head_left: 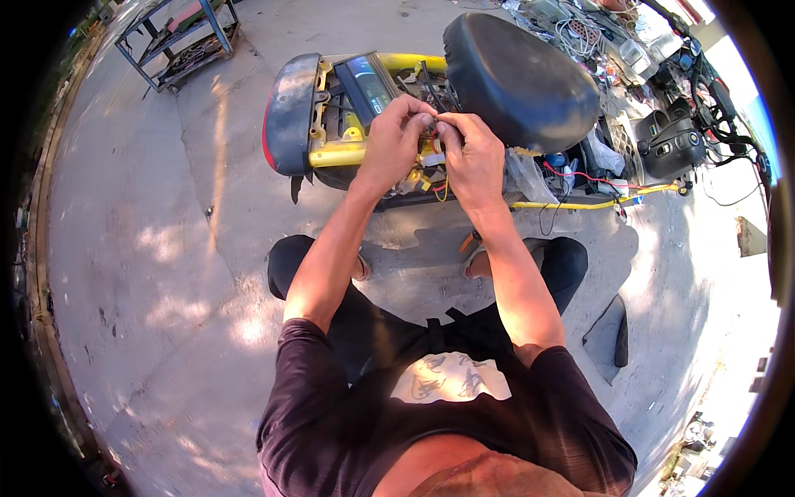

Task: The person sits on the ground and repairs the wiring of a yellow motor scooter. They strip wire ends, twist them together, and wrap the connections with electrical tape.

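My left hand and my right hand meet over the yellow frame of a stripped-down scooter. Thumbs and forefingers are pinched together, tip to tip. Whatever lies between them is small and mostly hidden by the fingers; loose wires hang just below. Beyond my left hand, a dark boxy unit with a blue-marked label sits inside the frame. A black padded seat is tilted up past my right hand. The dark rear cover with a red edge closes off the left end.
A metal rack stands at the far left. Tangled cables and parts lie behind the seat. To the right are the handlebar, a black front housing and a red wire. An orange-handled tool is by my right foot; a dark flat piece lies on the ground.
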Tool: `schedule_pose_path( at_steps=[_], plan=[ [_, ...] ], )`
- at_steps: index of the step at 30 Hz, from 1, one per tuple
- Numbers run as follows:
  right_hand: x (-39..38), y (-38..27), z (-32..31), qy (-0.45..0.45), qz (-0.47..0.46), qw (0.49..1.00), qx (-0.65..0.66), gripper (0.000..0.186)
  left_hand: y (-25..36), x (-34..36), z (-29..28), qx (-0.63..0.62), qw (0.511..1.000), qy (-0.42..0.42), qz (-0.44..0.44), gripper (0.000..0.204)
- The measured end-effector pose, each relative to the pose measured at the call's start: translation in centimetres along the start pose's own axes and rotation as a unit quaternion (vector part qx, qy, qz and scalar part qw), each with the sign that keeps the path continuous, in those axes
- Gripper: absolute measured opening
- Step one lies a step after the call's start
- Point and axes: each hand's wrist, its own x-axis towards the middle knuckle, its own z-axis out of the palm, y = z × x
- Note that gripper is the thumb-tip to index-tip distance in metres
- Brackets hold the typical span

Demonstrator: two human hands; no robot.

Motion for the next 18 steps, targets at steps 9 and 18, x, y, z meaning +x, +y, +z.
schedule_pose_path(
  at_steps=[9,18],
  plan=[
    [0.3,-0.2,-0.6,0.012,0.046,0.999,0.023,0.013,0.9,0.3,0.7,-0.142,0.989,-0.025,-0.032,0.013],
    [1.4,-0.1,-1.8,-0.054,0.034,0.997,0.035,0.011,0.7,-0.5,1.2,-0.19,0.981,-0.017,-0.032,0.013]
  ],
)
